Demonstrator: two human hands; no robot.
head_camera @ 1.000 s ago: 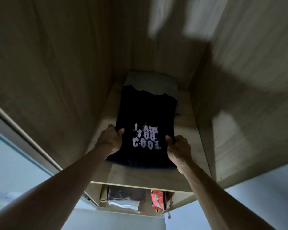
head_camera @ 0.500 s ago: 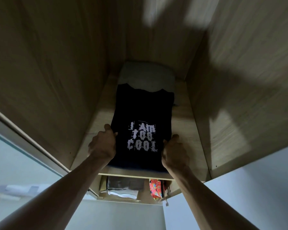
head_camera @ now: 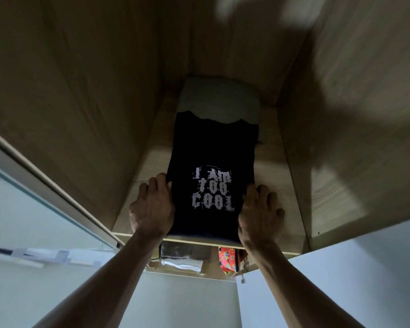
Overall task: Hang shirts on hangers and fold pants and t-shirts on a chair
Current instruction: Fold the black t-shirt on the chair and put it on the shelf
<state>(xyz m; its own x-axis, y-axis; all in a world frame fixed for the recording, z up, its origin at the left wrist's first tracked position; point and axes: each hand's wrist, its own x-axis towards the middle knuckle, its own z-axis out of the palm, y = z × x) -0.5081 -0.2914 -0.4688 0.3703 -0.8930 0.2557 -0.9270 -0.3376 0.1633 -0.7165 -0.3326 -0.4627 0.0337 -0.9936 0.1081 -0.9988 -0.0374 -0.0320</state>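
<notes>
Head camera view looks up into a light wooden wardrobe compartment (head_camera: 92, 114). At nine o'clock runs the pale glass-panelled door edge (head_camera: 45, 190). The left hand (head_camera: 152, 207) grips the left edge of the folded black t-shirt (head_camera: 213, 150), fingers curled against the cloth. That t-shirt, printed in white with "I AM TOO COOL", lies flat on the wooden shelf (head_camera: 272, 176) at the centre, its far end at twelve o'clock overlapping a folded grey garment (head_camera: 218, 100) further back. The right hand (head_camera: 258, 214) holds the t-shirt's right edge, fingers curled and slightly spread on the shelf board. Below the shelf, at six o'clock, sit a folded white and grey cloth stack (head_camera: 180, 256) and, just right of it, a bright red patterned fabric item (head_camera: 227, 256).
</notes>
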